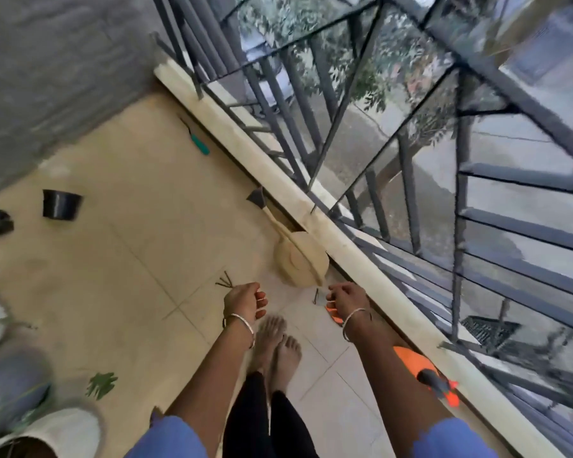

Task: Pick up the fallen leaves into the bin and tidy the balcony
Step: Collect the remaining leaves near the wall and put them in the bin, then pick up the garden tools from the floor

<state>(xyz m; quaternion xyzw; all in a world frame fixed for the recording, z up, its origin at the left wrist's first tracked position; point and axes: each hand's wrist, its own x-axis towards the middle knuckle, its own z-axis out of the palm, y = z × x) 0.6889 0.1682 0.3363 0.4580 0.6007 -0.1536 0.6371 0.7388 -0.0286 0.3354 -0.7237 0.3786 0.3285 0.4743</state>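
Green leaf (101, 385) lies on the tiles at lower left, long axis rising rightward, well apart from both hands. Left hand (244, 302), the nearer, is curled, seemingly gripping dark stems (224, 281). Right hand (346, 299) pinches a dark twig (316, 297).

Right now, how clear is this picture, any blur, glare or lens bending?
Head view: soft, even daylight, no harsh glare or shadows; motion blur smears the pots at the left edge and the wall; the wide lens bows the railing; left hand, right hand and feet are sharpest.
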